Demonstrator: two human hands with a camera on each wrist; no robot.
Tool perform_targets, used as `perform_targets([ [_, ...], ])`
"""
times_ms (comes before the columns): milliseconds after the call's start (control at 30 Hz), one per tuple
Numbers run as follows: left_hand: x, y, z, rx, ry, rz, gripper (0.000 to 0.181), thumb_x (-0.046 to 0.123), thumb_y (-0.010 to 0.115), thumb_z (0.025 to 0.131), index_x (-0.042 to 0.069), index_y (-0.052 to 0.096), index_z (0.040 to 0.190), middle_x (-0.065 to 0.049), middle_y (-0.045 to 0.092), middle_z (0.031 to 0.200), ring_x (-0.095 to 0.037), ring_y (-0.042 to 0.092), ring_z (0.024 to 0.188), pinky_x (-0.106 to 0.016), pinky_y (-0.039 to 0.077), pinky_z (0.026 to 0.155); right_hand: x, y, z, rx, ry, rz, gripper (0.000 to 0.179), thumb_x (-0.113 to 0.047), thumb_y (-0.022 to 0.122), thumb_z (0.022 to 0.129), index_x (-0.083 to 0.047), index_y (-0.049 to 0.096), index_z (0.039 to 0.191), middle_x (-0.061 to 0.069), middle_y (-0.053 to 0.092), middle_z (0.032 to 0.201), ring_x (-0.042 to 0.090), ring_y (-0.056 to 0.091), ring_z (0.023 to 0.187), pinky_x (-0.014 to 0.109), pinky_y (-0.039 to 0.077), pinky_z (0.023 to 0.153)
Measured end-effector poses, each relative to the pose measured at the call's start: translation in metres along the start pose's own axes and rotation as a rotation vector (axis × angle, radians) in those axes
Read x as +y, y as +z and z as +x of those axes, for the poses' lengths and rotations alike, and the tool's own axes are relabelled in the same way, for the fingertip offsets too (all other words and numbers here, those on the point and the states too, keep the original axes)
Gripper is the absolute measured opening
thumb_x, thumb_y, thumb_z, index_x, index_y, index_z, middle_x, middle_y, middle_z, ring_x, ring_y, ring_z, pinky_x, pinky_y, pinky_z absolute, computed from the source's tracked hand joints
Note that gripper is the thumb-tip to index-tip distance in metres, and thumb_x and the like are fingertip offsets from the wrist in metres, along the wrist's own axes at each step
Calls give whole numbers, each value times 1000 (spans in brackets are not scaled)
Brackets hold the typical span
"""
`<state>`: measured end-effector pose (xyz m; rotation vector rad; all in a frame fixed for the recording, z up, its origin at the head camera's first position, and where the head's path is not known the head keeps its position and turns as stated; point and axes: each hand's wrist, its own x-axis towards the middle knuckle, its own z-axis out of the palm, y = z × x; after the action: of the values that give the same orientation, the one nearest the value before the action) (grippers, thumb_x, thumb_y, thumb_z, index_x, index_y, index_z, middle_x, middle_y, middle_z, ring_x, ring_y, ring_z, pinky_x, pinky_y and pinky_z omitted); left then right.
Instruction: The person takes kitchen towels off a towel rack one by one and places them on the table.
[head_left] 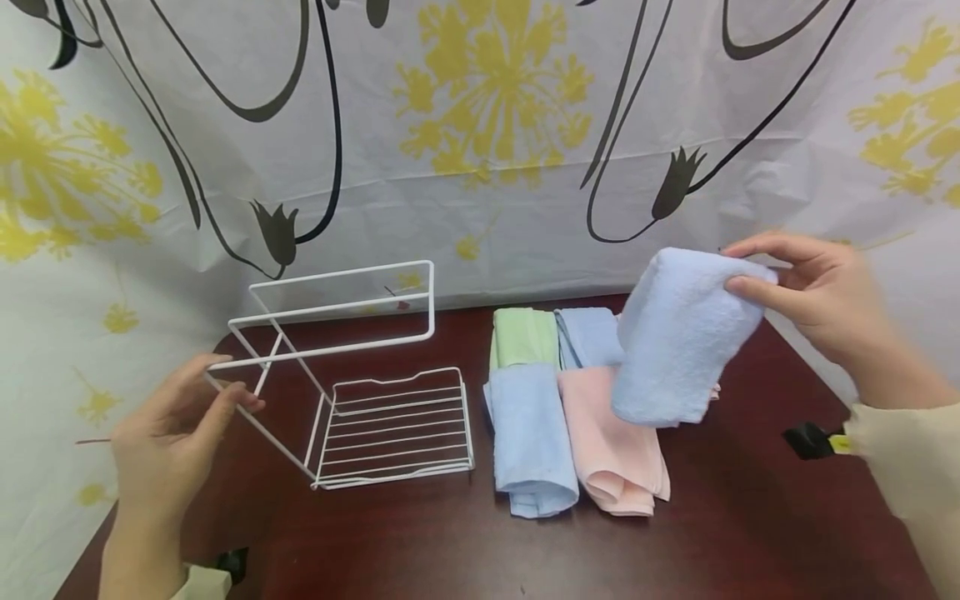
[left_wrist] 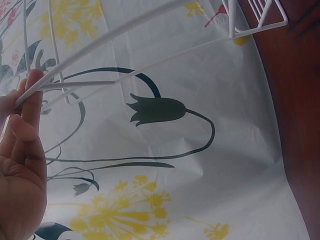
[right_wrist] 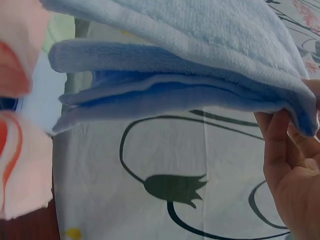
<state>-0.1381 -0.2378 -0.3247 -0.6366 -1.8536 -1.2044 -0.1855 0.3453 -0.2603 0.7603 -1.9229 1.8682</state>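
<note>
My left hand (head_left: 174, 429) grips the near upper corner of a white wire rack (head_left: 397, 427), which stands on the dark table with its slatted base showing. In the left wrist view, the fingers (left_wrist: 31, 107) wrap the rack's rod (left_wrist: 90, 52). At the right, my right hand (head_left: 832, 304) pinches a folded light blue towel (head_left: 682, 342) by its upper edge, raised above the other towels. The right wrist view shows the layers of this blue towel (right_wrist: 185, 75) hanging from between thumb and fingers (right_wrist: 277, 142).
Folded towels lie mid-table: a green one (head_left: 525, 337), a blue one (head_left: 588, 333) behind, a blue one (head_left: 532, 433) in front and a pink one (head_left: 611, 442). A flower-printed sheet (head_left: 510, 225) hangs behind the dark table (head_left: 420, 542).
</note>
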Motion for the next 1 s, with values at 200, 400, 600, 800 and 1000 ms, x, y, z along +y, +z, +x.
perform_targets([
  [200,-1,0,0,-8,0,31,37,-19,68,80,-16,62,117,19,72,85,8,69,73,-3,43,60,-12,-19,-17,-26,72,-257,36,29,62,77,10,69,107,-1,73,104,5,71,72,14,54,59],
  [400,-1,0,-1,-7,-2,23,38,-20,68,80,-15,62,118,19,72,85,7,69,73,-4,42,58,-18,-32,-34,-101,103,-581,35,25,67,76,7,69,105,-7,72,105,1,70,77,13,53,60],
  [600,-1,-1,-1,-11,0,55,39,-19,68,79,-15,63,117,21,72,86,8,69,74,-3,46,66,-18,-39,-53,-130,79,-607,40,30,67,71,8,69,104,-6,71,106,1,67,89,14,51,59],
  [800,-1,-1,0,-9,2,59,38,-19,68,79,-15,63,117,22,72,86,9,69,74,-3,43,61,-16,-42,-68,-159,146,-658,41,25,70,73,3,71,107,-8,70,106,1,66,88,18,50,57],
  [1000,-1,-1,0,-7,-8,62,42,-22,67,78,-14,63,118,22,71,86,9,69,74,-2,45,63,-8,-40,-77,-267,286,-673,32,11,71,82,-4,70,110,-7,70,107,9,69,77,21,51,62],
])
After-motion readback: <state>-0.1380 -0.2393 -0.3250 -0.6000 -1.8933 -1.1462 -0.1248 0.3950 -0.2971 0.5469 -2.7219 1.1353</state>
